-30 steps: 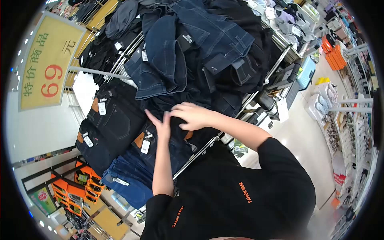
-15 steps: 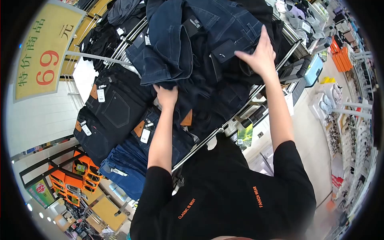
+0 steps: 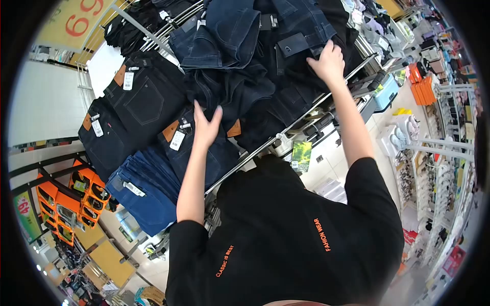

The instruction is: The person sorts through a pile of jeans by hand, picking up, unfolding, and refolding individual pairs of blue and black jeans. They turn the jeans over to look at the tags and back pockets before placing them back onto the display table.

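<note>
Dark blue jeans (image 3: 224,35) lie rumpled on top of a pile on the rack. Below their folded leg, my left hand (image 3: 206,130) has thumb and fingers apart, at the edge of a crumpled dark pair of jeans (image 3: 240,86). My right hand (image 3: 329,65) rests at the waistband of another dark blue pair (image 3: 301,23), its thumb stretched out away from the fingers. Beside that thumb is a black label (image 3: 293,45). Folded black jeans (image 3: 145,97) with white tags lie to the left of my left hand.
A metal rail (image 3: 275,137) runs along the rack's near edge. Folded blue jeans (image 3: 143,188) stack at the lower left. A yellow price sign (image 3: 71,25) hangs upper left. Orange shelving (image 3: 71,199) stands below it. Shoe displays (image 3: 423,168) line the right side.
My left hand has let go of the folded jeans leg and drawn back, opening. My right hand's fingers are less spread. The view has shifted, with the price sign now partly cut off.
</note>
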`<state>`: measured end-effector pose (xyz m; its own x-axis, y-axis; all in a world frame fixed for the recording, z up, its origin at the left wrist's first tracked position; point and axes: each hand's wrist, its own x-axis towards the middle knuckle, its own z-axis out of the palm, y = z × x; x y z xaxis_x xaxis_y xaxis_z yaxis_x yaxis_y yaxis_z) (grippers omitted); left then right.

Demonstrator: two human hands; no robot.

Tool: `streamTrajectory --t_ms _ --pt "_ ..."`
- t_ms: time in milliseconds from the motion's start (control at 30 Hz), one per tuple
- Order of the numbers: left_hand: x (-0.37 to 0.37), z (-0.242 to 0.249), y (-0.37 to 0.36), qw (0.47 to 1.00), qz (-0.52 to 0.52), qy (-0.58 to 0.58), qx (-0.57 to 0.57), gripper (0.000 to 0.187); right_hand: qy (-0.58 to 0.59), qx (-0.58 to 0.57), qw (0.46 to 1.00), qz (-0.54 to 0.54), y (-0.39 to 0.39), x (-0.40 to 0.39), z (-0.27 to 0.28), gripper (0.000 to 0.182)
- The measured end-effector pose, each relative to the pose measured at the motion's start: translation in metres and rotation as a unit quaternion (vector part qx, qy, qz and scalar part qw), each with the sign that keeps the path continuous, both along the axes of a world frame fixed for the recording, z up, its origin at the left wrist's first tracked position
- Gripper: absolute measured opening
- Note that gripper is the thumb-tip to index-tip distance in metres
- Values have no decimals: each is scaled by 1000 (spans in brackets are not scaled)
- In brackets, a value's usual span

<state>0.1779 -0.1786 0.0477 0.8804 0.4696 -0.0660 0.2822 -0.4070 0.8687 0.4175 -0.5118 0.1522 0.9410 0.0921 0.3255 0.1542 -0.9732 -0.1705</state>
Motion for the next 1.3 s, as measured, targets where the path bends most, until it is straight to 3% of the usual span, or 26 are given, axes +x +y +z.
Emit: streamTrajectory --t_ms 100,133,200,300,367,467,567,600,667,700,767,800,833,867,900,967,1033,1100,1133,1167,1300 --pt "-56 21 -28 993 -48 65 88 103 -34 -74 995 50 26 -59 -16 47" --pt "-61 16 -33 991 -51 72 104 102 97 -115 985 90 39 -81 -17 40" --pt "-63 -2 -38 988 -44 73 129 102 414 -28 891 182 66 -116 -28 55" --pt "-50 -13 -41 998 -18 45 51 103 364 -34 919 147 109 -162 -66 118" --pt "-44 -29 -40 999 -21 4 47 102 307 -110 937 128 129 -174 -79 116" --pt "-45 -47 -20 997 -40 -52 -47 102 316 -65 938 122 130 -173 -110 109" --pt "-47 -47 -11 993 -48 -25 -107 113 321 89 931 147 101 -161 -149 70" --pt "-48 -38 -13 996 -57 -6 -67 118 358 119 916 138 103 -166 -127 52" --pt "-43 -26 -20 997 -73 5 -9 130 351 36 918 181 103 -173 -120 53" --pt "-38 -11 -23 998 -58 8 -3 120 350 -5 915 201 104 -182 -112 54" --pt "-15 -27 -17 998 -31 16 -56 91 293 -38 933 205 100 -204 -116 70" --pt "4 -49 -9 999 8 -27 -21 71 289 -32 938 191 100 -210 -117 72" --pt "19 -69 0 996 48 -72 14 54 282 -25 942 179 99 -215 -116 74" --pt "29 -55 11 994 64 -85 18 41 299 29 942 147 100 -216 -113 77" --pt "44 -46 26 996 57 -67 23 38 314 85 939 116 101 -216 -109 80" --pt "58 -1 45 964 90 -2 -251 35 327 157 929 74 106 -219 -99 86" --pt "86 0 58 972 100 -103 -186 35 327 187 924 59 114 -219 -88 91" --pt "115 19 64 912 119 -150 -363 41 292 149 941 84 114 -221 -96 93" --pt "128 36 68 893 96 -162 -409 54 271 125 951 84 115 -224 -98 93" --pt "143 47 72 863 83 -180 -465 56 250 101 959 86 117 -227 -99 93" --pt "189 81 88 773 4 -344 -534 47 200 124 968 91 120 -229 -84 84"
